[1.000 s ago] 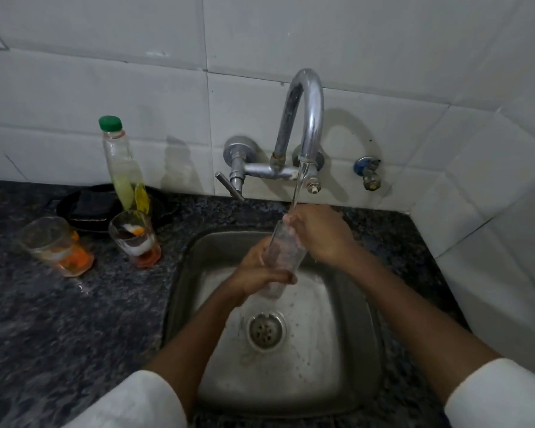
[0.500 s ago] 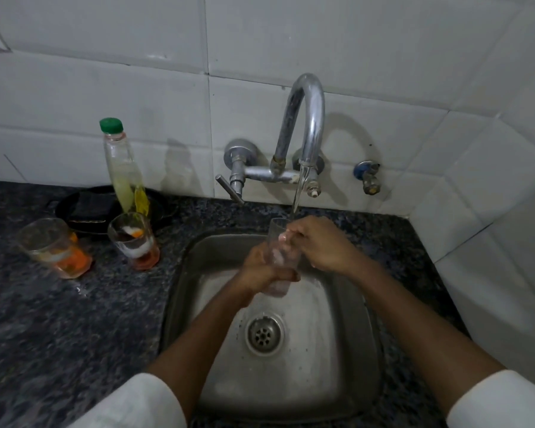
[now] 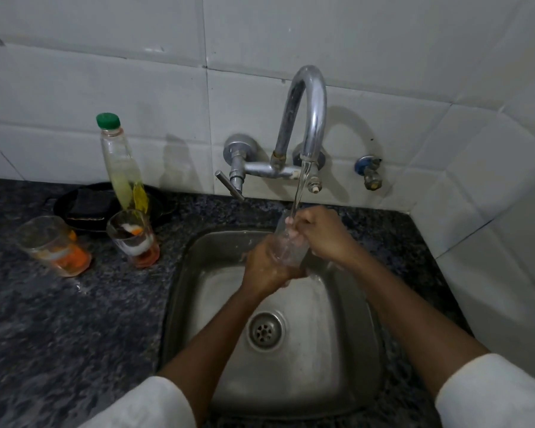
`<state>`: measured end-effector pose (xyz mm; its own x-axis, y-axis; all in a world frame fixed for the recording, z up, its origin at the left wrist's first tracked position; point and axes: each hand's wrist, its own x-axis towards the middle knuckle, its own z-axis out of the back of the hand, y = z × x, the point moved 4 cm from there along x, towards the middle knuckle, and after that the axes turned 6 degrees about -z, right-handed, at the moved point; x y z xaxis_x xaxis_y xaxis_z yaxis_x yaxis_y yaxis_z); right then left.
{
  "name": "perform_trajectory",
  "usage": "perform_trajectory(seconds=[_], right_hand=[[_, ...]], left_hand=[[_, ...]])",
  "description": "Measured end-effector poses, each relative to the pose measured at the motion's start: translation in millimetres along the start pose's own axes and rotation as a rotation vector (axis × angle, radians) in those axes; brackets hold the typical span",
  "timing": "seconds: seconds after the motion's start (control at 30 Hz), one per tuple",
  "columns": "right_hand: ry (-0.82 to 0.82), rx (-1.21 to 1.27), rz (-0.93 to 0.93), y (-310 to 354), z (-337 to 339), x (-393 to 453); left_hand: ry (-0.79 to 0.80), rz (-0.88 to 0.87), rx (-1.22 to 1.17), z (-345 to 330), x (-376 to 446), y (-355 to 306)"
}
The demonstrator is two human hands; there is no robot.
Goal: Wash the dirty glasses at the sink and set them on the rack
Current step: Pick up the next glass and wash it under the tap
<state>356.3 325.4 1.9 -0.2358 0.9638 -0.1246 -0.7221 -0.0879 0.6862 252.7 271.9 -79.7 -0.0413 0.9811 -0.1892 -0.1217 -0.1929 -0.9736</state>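
On the dark speckled counter [image 3: 59,329], far left, a dirty glass [image 3: 54,247] with orange residue stands upright. Just right of it stands a second dirty glass [image 3: 134,239] holding orange and white residue. Behind these, a black dish [image 3: 84,205] holds a dark scrub pad, and a green-capped bottle [image 3: 121,168] stands against the tiled wall. Over the steel sink [image 3: 346,350], the left hand [image 3: 264,267] grips the lower part of a clear glass [image 3: 286,245], fingers wrapped round it. The glass is held roughly upright under running water from the chrome tap [image 3: 309,118]. The right hand [image 3: 322,233] holds the rim, fingers reaching inside the glass.
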Motion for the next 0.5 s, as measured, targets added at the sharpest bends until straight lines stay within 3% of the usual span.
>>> perform_trajectory(seconds=[0.13,0.2,0.3,0.33,0.4,0.5], right_hand=[[0.135,0.011,0.254,12.1,4.0,-11.3],[0.118,-0.027,0.225,13.2,1.6,-6.3],[0.003,-0.183,0.105,13.7,-2.3,2.5],[-0.008,-0.179,0.103,12.2,-3.9,2.1],[-0.020,-0.152,0.197,14.2,-3.5,-0.6],[0.021,-0.127,0.387,15.9,-3.5,-6.9]], left_hand=[[0.537,0.201,-0.545,17.4,-2.5,5.9],[0.479,0.206,-0.519,12.4,1.3,11.3],[0.000,0.049,0.010,0.2,4.8,10.1],[-0.069,0.018,0.036,-2.3,3.6,11.7],[0.044,0.033,-0.166,0.7,3.9,17.1],[0.427,0.224,-0.668,10.3,-4.0,28.4]])
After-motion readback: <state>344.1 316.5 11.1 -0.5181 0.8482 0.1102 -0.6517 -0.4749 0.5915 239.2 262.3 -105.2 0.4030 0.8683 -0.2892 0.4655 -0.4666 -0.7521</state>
